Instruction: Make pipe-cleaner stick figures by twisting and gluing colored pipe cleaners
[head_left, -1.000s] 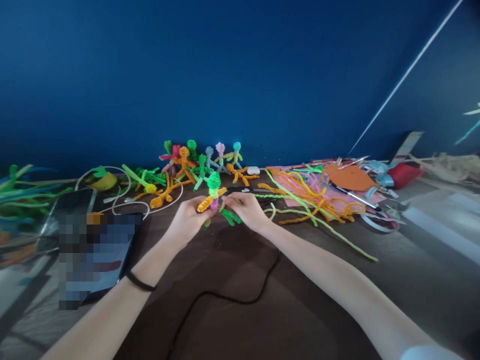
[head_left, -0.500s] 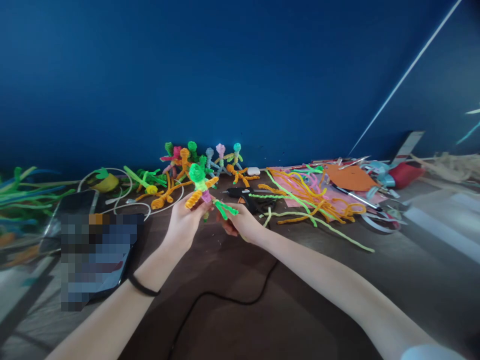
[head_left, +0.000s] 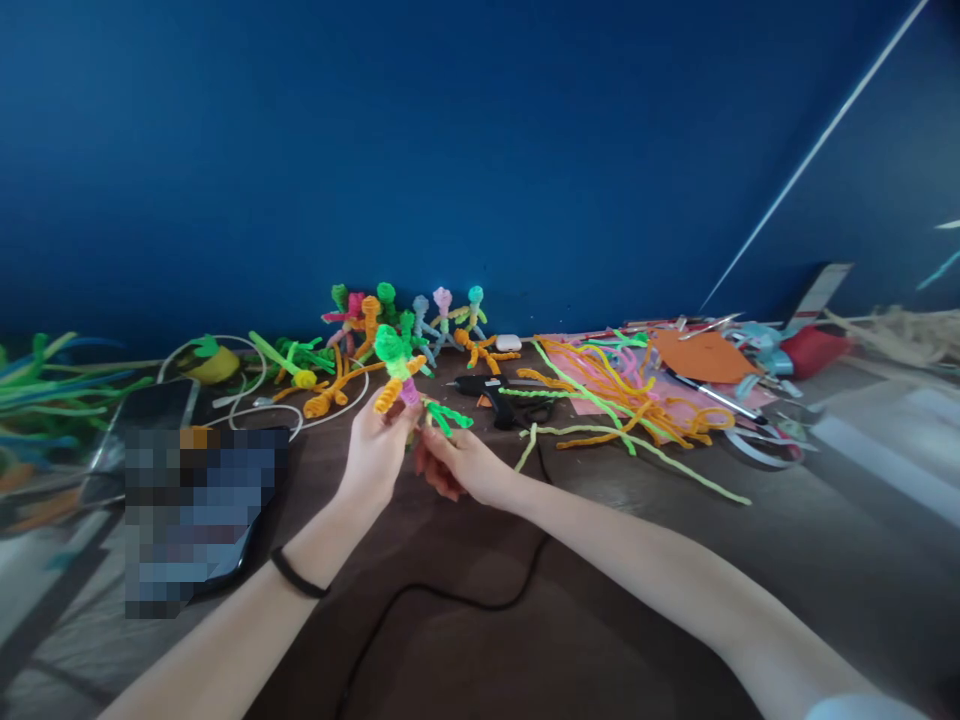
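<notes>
My left hand [head_left: 375, 450] grips a small pipe-cleaner figure [head_left: 399, 377] with a green head, orange coiled arms and a pink body. It is held upright above the brown table [head_left: 600, 560]. My right hand [head_left: 461, 465] pinches the figure's twisted green legs [head_left: 448, 416] from below and to the right. Behind the hands, a row of finished pipe-cleaner figures [head_left: 409, 320] in several colours stands against the blue wall.
A black glue gun [head_left: 495, 388] lies just beyond my right hand, its cord [head_left: 465, 600] looping toward me. Loose orange and green pipe cleaners [head_left: 622, 400] cover the right side. A phone [head_left: 191, 510] and white cable [head_left: 247, 400] lie at left.
The figure has shifted left and tilted, and both hands drew a little closer to me. My right hand slid down from the body to the green legs, uncovering the glue gun.
</notes>
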